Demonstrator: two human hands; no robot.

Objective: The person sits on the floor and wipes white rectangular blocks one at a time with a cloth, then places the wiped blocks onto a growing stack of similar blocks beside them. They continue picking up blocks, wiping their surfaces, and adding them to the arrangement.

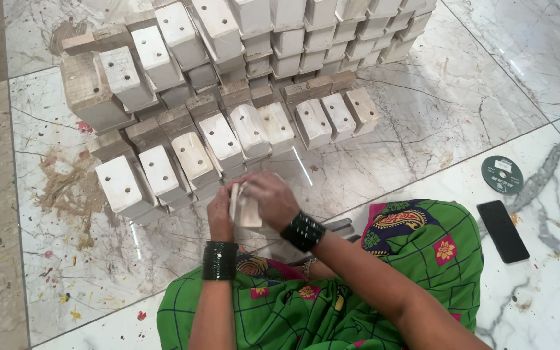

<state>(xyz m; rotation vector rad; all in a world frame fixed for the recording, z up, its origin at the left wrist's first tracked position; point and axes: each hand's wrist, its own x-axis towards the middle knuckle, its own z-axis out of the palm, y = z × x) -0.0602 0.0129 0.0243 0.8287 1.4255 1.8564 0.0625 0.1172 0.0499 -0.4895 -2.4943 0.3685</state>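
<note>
Stacked rows of pale wooden blocks (247, 78) on marble floor (435, 110); green-labelled disc (501, 174) near black phone (502, 231).

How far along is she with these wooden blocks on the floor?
Looks well along, though the total is unclear. Many pale wooden blocks already stand stacked in rows on the marble floor. One block is in hand now, gripped between the left hand and right hand. No separate unworked pile is visible. A disc and dark phone lie untouched nearby.
</note>
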